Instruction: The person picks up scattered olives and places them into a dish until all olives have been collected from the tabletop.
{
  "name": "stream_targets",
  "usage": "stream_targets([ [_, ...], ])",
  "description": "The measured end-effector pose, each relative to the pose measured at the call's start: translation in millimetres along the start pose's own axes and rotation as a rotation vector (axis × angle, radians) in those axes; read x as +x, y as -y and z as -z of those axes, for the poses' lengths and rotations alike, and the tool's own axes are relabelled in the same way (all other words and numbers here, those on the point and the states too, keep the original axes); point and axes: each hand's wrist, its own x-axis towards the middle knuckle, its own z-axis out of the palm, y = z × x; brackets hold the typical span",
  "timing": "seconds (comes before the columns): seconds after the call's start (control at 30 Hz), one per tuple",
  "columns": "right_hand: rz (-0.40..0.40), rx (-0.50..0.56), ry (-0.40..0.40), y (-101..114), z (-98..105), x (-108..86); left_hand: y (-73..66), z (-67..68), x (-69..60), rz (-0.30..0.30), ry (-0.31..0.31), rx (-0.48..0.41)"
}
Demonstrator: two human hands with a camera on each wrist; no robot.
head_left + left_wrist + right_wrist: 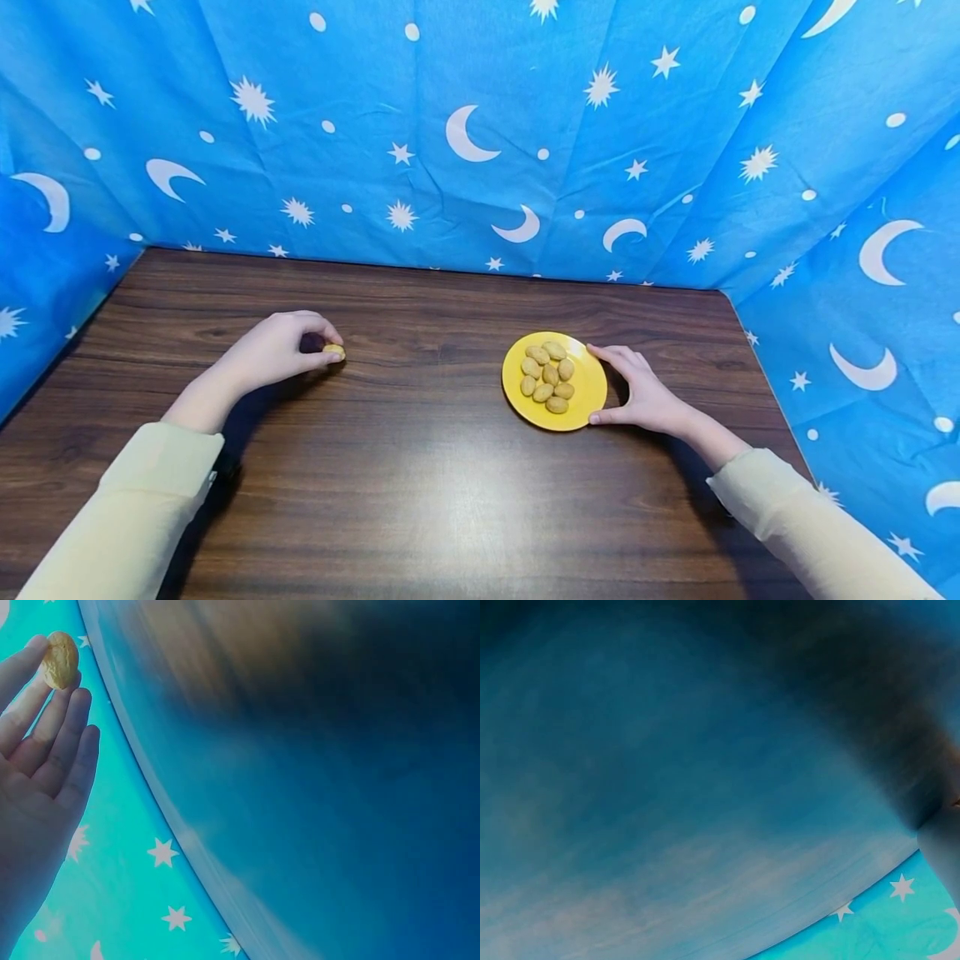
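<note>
In the head view my left hand [281, 350] pinches a small wrinkled yellow-brown oval piece [335, 351], like a nut or dried fruit, between thumb and fingertips, left of the table's middle. The left wrist view shows the same oval piece [60, 660] at the fingertips of the left hand [45, 765]. To the right, a round yellow plate [512, 400] bears several similar oval pieces [551, 375]. My right hand [641, 396] grips the plate's right rim, forefinger at the back and thumb at the front. The right wrist view does not show the plate.
The dark wood-grain table [420, 450] runs under both hands. A blue cloth [420, 167] printed with white moons and stars hangs behind the table and along its sides. Most of both wrist views is dim, blurred tabletop.
</note>
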Motion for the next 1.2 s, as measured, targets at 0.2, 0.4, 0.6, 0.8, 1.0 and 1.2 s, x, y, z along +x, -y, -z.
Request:
stream_targets([
  [0.2, -0.002, -0.003, 0.0, 0.1, 0.2, 0.3, -13.3, -2.4, 11.1, -0.027, -0.003, -0.029],
  [0.4, 0.002, -0.011, -0.002, -0.4, -0.4, 0.3, -27.7, -9.1, 23.1, -0.065, -0.015, -0.059],
  [0.6, 0.0, -0.007, -0.001, -1.9, -0.7, 0.7, -41.6, -18.9, 38.5, -0.101, -0.02, -0.08],
  [0.8, 0.0, -0.006, 0.001, -2.5, -0.6, 1.1, -60.5, -28.4, 55.6, -0.149, -0.012, -0.108],
  [1.0, -0.002, -0.003, 0.0, -1.7, -0.6, 0.7, -82.5, -36.3, 69.9, -0.182, 0.001, -0.13],
  [1.2, -0.005, 0.003, 0.002, -1.5, -0.7, 0.1, -105.3, -43.2, 84.1, -0.22, 0.015, -0.149],
])
